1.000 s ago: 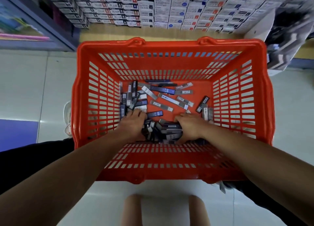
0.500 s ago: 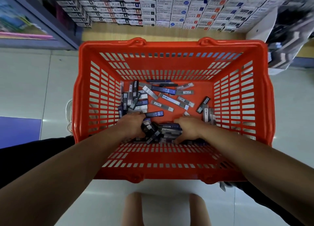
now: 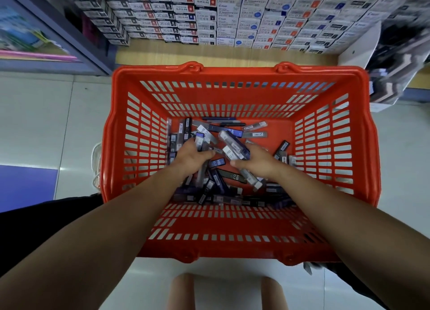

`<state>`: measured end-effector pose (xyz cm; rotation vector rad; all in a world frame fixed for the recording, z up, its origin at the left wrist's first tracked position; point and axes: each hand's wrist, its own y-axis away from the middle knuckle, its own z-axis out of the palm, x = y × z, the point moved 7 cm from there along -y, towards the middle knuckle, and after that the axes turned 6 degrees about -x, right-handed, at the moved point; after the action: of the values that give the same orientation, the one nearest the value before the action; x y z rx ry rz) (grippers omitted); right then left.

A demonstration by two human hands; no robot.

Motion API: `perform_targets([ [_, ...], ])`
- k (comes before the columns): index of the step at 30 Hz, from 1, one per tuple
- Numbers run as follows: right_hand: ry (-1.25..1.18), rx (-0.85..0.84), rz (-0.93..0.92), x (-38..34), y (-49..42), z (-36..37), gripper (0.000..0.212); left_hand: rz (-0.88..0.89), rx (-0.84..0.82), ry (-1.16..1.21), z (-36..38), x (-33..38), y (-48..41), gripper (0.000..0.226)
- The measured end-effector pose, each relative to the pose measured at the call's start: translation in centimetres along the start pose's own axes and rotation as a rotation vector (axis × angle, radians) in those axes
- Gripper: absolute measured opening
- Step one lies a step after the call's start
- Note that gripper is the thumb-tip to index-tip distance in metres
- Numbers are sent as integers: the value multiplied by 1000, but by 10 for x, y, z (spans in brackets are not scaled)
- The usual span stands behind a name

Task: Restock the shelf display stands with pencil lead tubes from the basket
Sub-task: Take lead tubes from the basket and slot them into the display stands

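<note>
Two hands work inside the red basket [image 3: 232, 71], head view only. Dozens of pencil lead tubes [image 3: 229, 199] lie loose on the basket floor, heaped thickest against the near wall, with a thinner scatter toward the far wall and the left wall. Several labels read "HB 0.7".

Left hand [image 3: 192, 158]: left of basket centre, fingers curled round a few tubes whose ends stick out toward the far wall.

Right hand [image 3: 260, 164]: right of basket centre, fingers curled round a thicker bundle angled toward the far-left corner. One more tube pokes out under the palm.

Basket stands on pale floor tiles [image 3: 35, 128]. Beyond its far rim, a shelf holds stacked white boxes [image 3: 232, 21].
</note>
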<state>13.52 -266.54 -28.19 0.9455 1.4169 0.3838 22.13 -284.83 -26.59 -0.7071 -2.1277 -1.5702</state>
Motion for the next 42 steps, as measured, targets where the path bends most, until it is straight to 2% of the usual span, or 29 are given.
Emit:
perform_targets([
  [1,-43,35,-14,-4,-3,-1,51,-11,28,80,2,0,-3,45],
  [4,-150,83,-43,-10,-11,2,42,-111,63,283,10,-7,-8,102],
  [6,-198,81,-55,-12,-14,7,32,-103,23,389,13,-6,-11,116],
  [10,-237,51,-70,-14,-18,12,34,-98,-20,422,20,-6,-11,111],
  [13,-262,53,-64,-13,-19,11,59,-90,-30,380,22,-7,-12,98],
  [14,-283,45,-59,-12,-19,11,58,-81,-33,368,22,-8,-13,89],
  [16,-307,6,-40,-11,-19,10,34,-65,-53,337,23,-8,-17,78],
  [18,-300,-13,-14,-12,-16,8,18,-63,-56,301,25,-7,-20,82],
  [21,-299,11,-41,-12,-15,3,25,-47,-53,315,27,-4,-22,88],
  [24,-360,65,-60,-10,-14,-2,34,-18,-36,325,27,-3,-19,65],
  [27,-389,82,-44,-10,-14,0,46,-14,-13,349,26,-5,-19,58],
  [32,-353,132,-62,-10,-14,2,28,-29,15,347,27,-5,-23,58],
  [33,-337,138,-64,-11,-14,3,28,-28,11,348,26,-5,-23,58],
  [36,-286,170,-71,-13,-13,3,33,-43,-38,350,30,-7,-22,82],
  [37,-268,175,-74,-14,-12,4,35,-36,-64,359,31,-9,-23,74],
  [39,-221,183,-68,-18,-10,4,37,-13,-100,373,33,-10,-22,44],
  [40,-197,185,-67,-20,-9,5,39,-6,-103,386,32,-9,-20,40],
  [42,-152,191,-82,-26,-8,6,39,-31,-84,422,31,-9,-18,59],
])
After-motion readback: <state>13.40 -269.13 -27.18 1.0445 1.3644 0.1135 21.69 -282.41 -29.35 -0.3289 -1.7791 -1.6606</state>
